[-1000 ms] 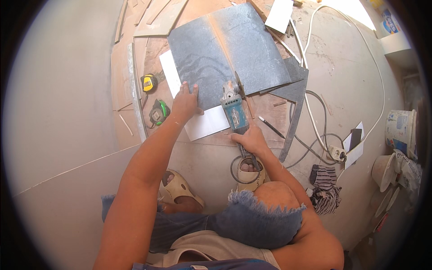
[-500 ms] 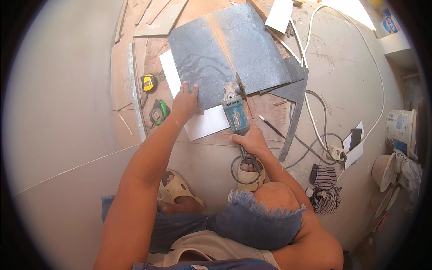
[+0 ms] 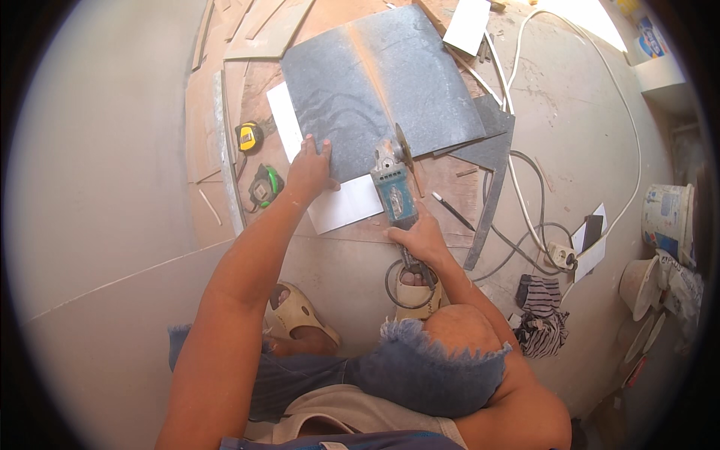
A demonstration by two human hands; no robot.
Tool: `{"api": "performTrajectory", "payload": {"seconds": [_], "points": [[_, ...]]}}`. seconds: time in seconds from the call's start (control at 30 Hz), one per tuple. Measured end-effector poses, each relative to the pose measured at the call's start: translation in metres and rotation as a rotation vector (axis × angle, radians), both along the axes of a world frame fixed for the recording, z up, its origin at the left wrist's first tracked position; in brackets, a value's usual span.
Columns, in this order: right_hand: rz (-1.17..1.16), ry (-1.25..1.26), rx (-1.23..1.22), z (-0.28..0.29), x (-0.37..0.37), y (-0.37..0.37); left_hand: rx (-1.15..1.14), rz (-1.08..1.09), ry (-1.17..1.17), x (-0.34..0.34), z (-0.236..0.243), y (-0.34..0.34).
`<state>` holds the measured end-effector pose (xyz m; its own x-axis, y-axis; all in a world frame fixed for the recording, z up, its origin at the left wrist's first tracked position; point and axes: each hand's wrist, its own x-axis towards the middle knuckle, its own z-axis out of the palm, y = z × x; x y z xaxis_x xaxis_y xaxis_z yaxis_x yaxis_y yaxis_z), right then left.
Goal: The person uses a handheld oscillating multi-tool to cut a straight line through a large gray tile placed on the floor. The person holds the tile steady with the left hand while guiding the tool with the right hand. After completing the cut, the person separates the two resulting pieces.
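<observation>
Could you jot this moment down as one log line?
left hand: at left edge of slab | right hand: holding grinder | disc: at slab's near edge | yellow tape measure: left of slab

a: how many bare hands are there?

b: two: one left hand and one right hand.

a: and power tools?

b: one angle grinder, carrying one cutting disc.

a: large slate-grey tiles?

b: one large slate-grey tile lies whole in view.

a: tape measures?

b: two: one yellow-and-black tape measure, one green-and-black tape measure.

a: sandals?

b: two, one left sandal and one right sandal.

a: socket blocks?

b: one white socket block.

a: buckets?

b: one upright, paint-smeared bucket; the pale containers below overlap too much to count.
</observation>
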<state>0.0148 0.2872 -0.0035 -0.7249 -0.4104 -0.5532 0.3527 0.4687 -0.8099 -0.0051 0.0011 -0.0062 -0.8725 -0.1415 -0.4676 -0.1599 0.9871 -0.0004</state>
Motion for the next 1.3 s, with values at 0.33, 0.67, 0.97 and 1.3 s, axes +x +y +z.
{"api": "performTrajectory", "payload": {"seconds": [0.33,0.67,0.97,1.3], "points": [[-0.018,-0.058,0.007,0.011,0.004,0.003,0.016,-0.007,0.011,0.001,-0.001,-0.002],[-0.024,0.031,0.017,0.019,0.011,0.007,0.001,0.005,-0.011,0.001,0.000,-0.002],[0.008,0.002,0.021,0.006,-0.014,-0.006,-0.003,0.005,-0.039,-0.001,-0.001,0.002],[-0.020,0.184,0.070,-0.021,-0.065,-0.051,0.005,-0.014,-0.005,0.001,-0.007,-0.002]]}}
